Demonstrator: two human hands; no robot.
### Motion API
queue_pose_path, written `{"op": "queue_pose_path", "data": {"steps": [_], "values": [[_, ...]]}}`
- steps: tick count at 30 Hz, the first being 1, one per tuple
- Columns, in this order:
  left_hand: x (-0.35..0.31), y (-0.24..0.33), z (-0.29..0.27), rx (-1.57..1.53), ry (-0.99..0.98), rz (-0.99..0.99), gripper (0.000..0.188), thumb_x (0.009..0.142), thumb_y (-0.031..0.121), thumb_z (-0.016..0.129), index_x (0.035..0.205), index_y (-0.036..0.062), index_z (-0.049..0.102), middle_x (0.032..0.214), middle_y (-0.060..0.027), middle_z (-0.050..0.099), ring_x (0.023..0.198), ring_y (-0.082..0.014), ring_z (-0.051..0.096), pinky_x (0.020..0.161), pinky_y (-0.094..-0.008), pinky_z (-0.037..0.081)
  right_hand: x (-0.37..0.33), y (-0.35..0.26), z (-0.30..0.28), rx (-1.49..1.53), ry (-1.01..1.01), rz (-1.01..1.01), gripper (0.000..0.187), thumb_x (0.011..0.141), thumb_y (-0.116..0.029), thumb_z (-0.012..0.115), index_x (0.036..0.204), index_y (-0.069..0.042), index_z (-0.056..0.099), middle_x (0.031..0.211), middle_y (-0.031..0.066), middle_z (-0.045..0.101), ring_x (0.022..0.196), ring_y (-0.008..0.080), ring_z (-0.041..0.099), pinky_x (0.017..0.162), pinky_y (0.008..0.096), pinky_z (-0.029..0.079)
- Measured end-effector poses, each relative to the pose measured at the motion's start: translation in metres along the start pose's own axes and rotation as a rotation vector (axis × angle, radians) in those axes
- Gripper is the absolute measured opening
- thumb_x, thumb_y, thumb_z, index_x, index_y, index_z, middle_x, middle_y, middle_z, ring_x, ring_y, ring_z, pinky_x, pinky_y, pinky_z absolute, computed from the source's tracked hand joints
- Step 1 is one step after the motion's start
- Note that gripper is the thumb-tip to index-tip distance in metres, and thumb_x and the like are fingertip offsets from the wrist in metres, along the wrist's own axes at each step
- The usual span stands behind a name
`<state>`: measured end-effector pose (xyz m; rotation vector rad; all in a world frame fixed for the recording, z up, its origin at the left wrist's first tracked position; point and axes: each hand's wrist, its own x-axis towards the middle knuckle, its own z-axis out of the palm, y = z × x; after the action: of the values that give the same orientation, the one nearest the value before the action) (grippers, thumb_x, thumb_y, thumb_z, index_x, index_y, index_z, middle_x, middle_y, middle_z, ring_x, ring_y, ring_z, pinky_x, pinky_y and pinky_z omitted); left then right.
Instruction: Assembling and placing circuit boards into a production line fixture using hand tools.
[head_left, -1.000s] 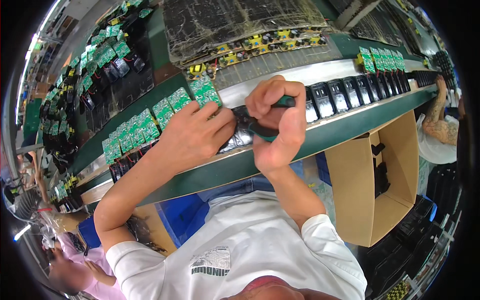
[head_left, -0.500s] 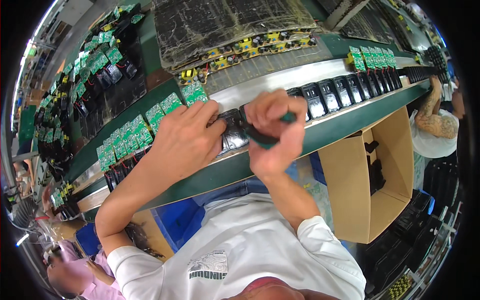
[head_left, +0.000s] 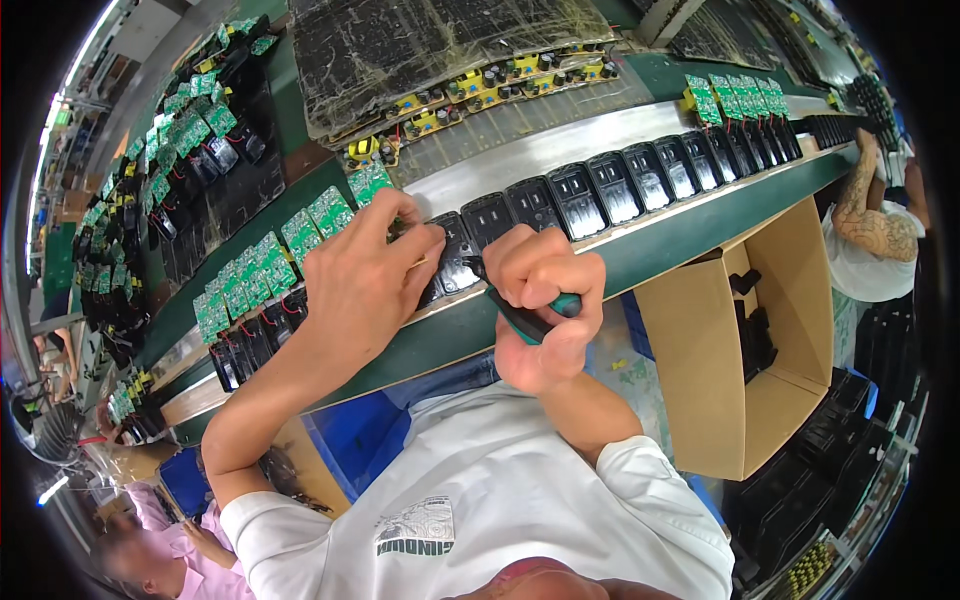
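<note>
My right hand (head_left: 550, 300) is wrapped round a pair of hand pliers with black and green handles (head_left: 522, 318). The dark jaws point left, close over a black plastic case (head_left: 454, 240) in the row. My left hand (head_left: 358, 272) bends over the case beside it, thumb and fingers pinched together. A thin pale sliver shows at its fingertips, too small to name. Just beyond that hand stands a green circuit board (head_left: 368, 182). More green boards (head_left: 268, 262), wired in red to black cases, line up left of my left hand.
Open black cases (head_left: 620, 190) run along the green bench edge (head_left: 650, 240) to the right. Stacked black sheets (head_left: 440, 60) with yellow-and-black boards lie at the back. A cardboard box (head_left: 700, 370) holding black parts stands at the right. Other people sit at far right and lower left.
The pliers have come down and left, and their jaws now point at the case near my left hand. My left fingers have drawn tighter together.
</note>
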<state>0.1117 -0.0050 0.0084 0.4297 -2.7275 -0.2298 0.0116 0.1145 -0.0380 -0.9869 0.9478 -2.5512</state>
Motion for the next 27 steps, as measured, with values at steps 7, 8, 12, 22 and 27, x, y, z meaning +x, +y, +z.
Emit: {"op": "queue_pose_path", "data": {"steps": [7, 8, 12, 22, 27], "values": [[0.004, -0.002, 0.006, 0.027, 0.019, 0.022, 0.005, 0.085, 0.013, 0.075, 0.083, 0.0116, 0.07, 0.101, -0.0002, 0.057, 0.074, -0.0168, 0.06, 0.055, -0.0296, 0.045, -0.002, 0.0, -0.003, -0.013, -0.003, 0.032, 0.05, 0.103, -0.056, 0.06, 0.088, -0.011, 0.047, 0.083, 0.0058, 0.049, 0.071, 0.018, 0.04, 0.063, 0.0335, 0.037], [0.005, -0.002, 0.006, 0.034, 0.017, 0.027, 0.006, 0.085, 0.012, 0.075, 0.082, 0.0114, 0.07, 0.1, -0.0002, 0.057, 0.073, -0.0169, 0.06, 0.055, -0.0296, 0.045, -0.001, 0.0, -0.002, -0.012, -0.002, 0.034, 0.05, 0.103, -0.056, 0.06, 0.087, -0.011, 0.047, 0.083, 0.0058, 0.049, 0.071, 0.018, 0.04, 0.063, 0.0335, 0.037], [0.009, -0.001, 0.005, 0.038, 0.0, 0.025, 0.006, 0.084, 0.011, 0.075, 0.08, 0.0114, 0.07, 0.098, -0.0002, 0.057, 0.073, -0.017, 0.06, 0.055, -0.0297, 0.044, 0.0, -0.003, -0.001, -0.015, 0.008, 0.045, 0.05, 0.103, -0.056, 0.061, 0.086, -0.011, 0.046, 0.083, 0.006, 0.049, 0.071, 0.0179, 0.04, 0.063, 0.0334, 0.037], [0.011, -0.002, 0.004, 0.038, -0.042, 0.007, 0.006, 0.082, 0.009, 0.075, 0.08, 0.0107, 0.069, 0.094, 0.001, 0.058, 0.072, -0.0179, 0.06, 0.056, -0.0303, 0.044, 0.0, -0.002, -0.002, -0.018, 0.012, 0.047, 0.051, 0.102, -0.055, 0.061, 0.085, -0.011, 0.045, 0.082, 0.0061, 0.049, 0.07, 0.0177, 0.039, 0.062, 0.0329, 0.036], [0.013, -0.004, 0.004, 0.042, -0.098, -0.011, 0.008, 0.08, 0.008, 0.076, 0.083, 0.01, 0.069, 0.095, 0.0018, 0.059, 0.071, -0.0192, 0.061, 0.058, -0.0309, 0.045, 0.002, 0.0, 0.001, 0.005, 0.022, 0.038, 0.048, 0.102, -0.053, 0.061, 0.085, -0.01, 0.045, 0.081, 0.006, 0.048, 0.069, 0.0173, 0.039, 0.063, 0.0325, 0.036]]}}
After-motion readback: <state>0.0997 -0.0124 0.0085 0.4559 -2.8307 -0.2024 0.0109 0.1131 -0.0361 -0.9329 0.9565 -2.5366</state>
